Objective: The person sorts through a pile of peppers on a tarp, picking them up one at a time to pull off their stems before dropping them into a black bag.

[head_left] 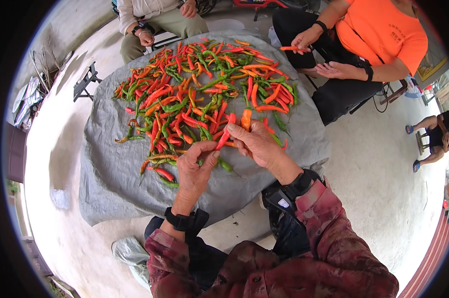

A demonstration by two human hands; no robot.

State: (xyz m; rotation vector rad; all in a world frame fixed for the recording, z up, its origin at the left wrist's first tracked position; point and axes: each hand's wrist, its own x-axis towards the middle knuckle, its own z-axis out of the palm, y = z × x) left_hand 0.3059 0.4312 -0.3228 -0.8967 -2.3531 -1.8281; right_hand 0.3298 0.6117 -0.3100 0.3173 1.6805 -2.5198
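Note:
A red chili pepper (225, 132) is pinched between the fingertips of both my hands above the near side of a grey cloth (120, 186). My left hand (194, 164) grips its lower end. My right hand (260, 141) has thumb and forefinger on its upper part. An orange chili pepper (246, 119) also sticks up from the fingers of my right hand. Beyond my hands lies a wide heap of red, green and orange chili peppers (170, 107). A few peppers (164, 173) lie apart from the heap, left of my left hand.
Across the cloth sits a person in light clothes (160, 20). At the right, a person in an orange shirt (383, 32) holds a red chili pepper (295, 48). A small folding stool (87, 81) stands at the left. Near my legs lies a pale bag (130, 253).

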